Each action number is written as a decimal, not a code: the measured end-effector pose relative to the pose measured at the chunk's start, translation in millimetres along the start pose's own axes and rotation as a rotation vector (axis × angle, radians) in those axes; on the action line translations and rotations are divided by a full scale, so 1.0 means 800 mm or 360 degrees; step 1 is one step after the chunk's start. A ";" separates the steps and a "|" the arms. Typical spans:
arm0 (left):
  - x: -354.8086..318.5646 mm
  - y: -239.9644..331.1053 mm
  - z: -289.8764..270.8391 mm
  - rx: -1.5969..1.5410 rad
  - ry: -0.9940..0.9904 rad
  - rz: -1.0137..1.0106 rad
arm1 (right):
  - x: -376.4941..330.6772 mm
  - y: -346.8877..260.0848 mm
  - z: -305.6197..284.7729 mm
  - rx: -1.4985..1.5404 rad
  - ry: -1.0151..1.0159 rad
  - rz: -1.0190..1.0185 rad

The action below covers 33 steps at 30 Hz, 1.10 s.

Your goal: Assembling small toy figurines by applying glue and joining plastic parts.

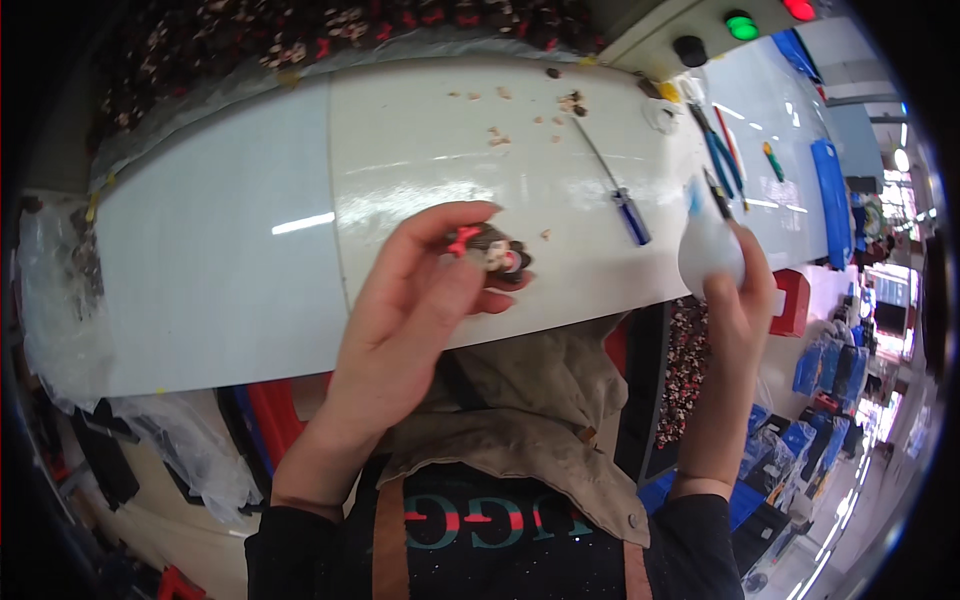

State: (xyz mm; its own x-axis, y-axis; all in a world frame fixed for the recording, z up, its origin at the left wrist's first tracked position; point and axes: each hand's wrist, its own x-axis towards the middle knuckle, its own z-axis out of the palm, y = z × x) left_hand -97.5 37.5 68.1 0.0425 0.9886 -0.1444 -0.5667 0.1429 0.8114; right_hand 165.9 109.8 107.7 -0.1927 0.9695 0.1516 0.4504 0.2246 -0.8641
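My left hand (410, 300) is closed around a small dark-brown figure with cream and red parts (500, 252), held just above the front part of the white table. Its fine detail is blurred. Over the table's right side, my right hand (738, 290) grips a rounded, translucent white squeeze bottle (708, 250) with a bluish narrow tip that points up and away from me. The bottle and the figure are well apart. Between them, farther back, a screwdriver (628, 212) with a blue-purple handle lies on the table.
Small cream and brown scraps (500, 137) are scattered on the white table (430, 110). Pliers (722, 150) and other tools lie at the right. A heap of brown, cream and red pieces (330, 35) fills the far side. A control box (690, 45) with lit buttons stands back right.
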 end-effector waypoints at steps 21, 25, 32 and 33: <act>0.010 -0.003 0.001 -0.0023 0.0109 -0.0132 | 0.032 0.009 0.077 -0.0626 -0.0412 -0.0734; 0.005 -0.001 0.001 -0.0082 0.0081 -0.0104 | 0.033 0.011 0.096 -0.0652 -0.0566 -0.0762; 0.001 -0.003 -0.008 -0.0047 0.0053 -0.0086 | 0.024 0.008 0.099 -0.0427 -0.0571 -0.0607; 0.001 -0.004 -0.011 -0.0054 0.0027 -0.0093 | 0.018 0.004 0.099 -0.0111 -0.0586 -0.0288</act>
State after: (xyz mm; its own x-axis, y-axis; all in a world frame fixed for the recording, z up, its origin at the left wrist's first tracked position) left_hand -102.5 37.7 60.5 0.0627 0.9777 -0.2005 -0.5914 0.1982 0.7817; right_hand 95.5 116.6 68.6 -0.5672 0.8168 0.1053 0.4362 0.4064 -0.8028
